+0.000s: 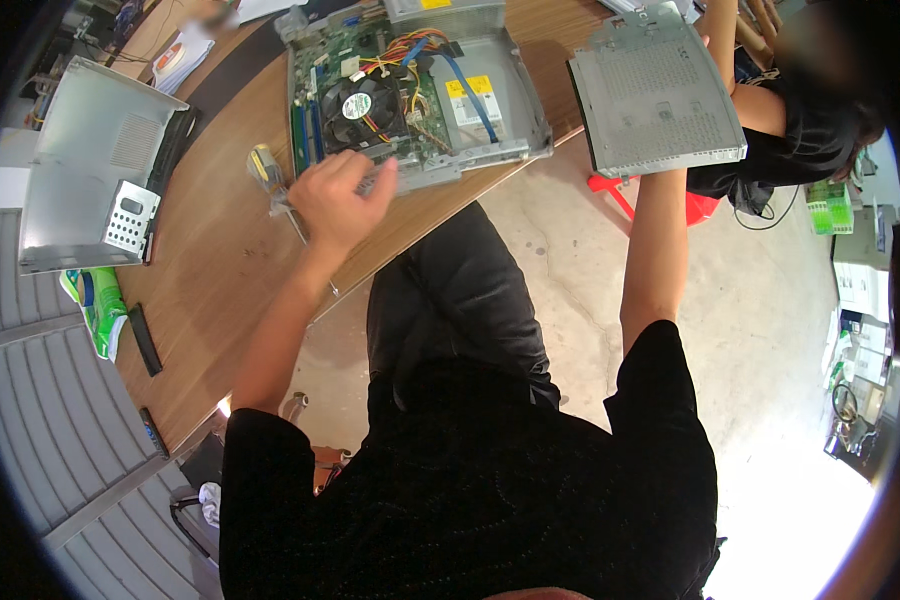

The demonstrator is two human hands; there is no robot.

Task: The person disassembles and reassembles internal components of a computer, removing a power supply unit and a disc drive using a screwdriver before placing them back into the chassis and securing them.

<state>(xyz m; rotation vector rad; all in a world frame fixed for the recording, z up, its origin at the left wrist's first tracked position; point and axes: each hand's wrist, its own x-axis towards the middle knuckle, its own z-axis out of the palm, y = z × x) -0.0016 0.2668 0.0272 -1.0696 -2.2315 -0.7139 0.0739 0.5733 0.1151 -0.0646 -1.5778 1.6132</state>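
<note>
My left hand has loosely curled fingers with the thumb apart, at the front edge of an open computer case containing a green circuit board, black fan and bundled wires. Nothing shows in its grip. Beside it on the table lies a screwdriver with a yellow handle. My right forearm reaches up to a perforated metal panel; my right hand holds this raised at the table's right edge and is mostly hidden behind it.
A metal cover with a small perforated bracket lies at left, near a green packet on the wooden table. A co-worker in black is at right by a red stool. Papers lie behind.
</note>
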